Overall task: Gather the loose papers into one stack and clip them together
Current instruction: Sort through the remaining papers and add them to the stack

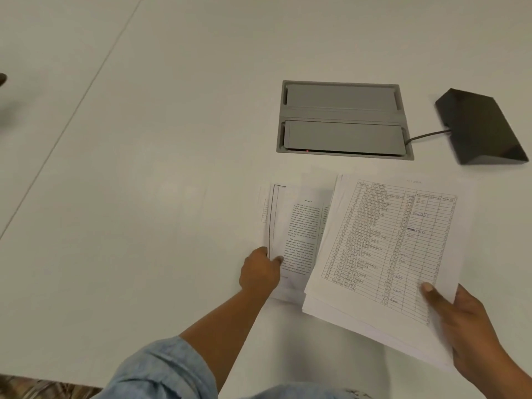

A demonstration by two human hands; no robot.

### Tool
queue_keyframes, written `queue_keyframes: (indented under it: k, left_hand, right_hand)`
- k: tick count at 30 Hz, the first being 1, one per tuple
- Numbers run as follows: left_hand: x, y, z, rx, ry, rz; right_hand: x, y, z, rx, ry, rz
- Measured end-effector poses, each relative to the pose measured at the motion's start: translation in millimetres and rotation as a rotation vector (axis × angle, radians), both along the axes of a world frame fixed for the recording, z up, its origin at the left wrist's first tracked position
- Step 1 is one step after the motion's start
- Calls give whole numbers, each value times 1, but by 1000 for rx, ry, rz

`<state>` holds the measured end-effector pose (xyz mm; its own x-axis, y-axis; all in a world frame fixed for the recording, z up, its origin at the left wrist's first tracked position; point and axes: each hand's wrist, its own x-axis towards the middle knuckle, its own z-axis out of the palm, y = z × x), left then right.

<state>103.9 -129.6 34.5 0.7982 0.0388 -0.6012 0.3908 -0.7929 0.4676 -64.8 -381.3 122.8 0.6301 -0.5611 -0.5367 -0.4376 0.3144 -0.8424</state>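
Right hand gripped a fanned bundle of papers at its near right corner, thumb pressed on the top sheet, a printed table. Left hand pinched the near left edge of the text sheets, which lay on the white desk partly under the bundle. Farther off sat a grey cable hatch and, to its right, a black wedge-shaped device with a cord.

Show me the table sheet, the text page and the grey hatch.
table sheet [397, 243], head view, middle of its printed grid.
text page [305, 226], head view, on the upper paragraph.
grey hatch [342, 113], head view, bar between its two flaps.
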Motion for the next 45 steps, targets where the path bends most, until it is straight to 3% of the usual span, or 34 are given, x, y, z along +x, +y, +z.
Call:
queue_keyframes:
  k: [18, 28, 33, 45]
  left_hand:
    - [-4, 22, 4, -293, 1, 165]
    - [-10, 27, 1, -279, -75, 240]
    - [-11, 19, 9, -176, -133, 218]
    - [-8, 4, 11, -264, -109, 221]
  right_hand:
    - [13, 6, 7, -25, -29, -12]
    - [11, 8, 7, -13, -22, 4]
    - [7, 7, 5, -41, -24, 27]
    - [6, 0, 7, -31, -46, -4]
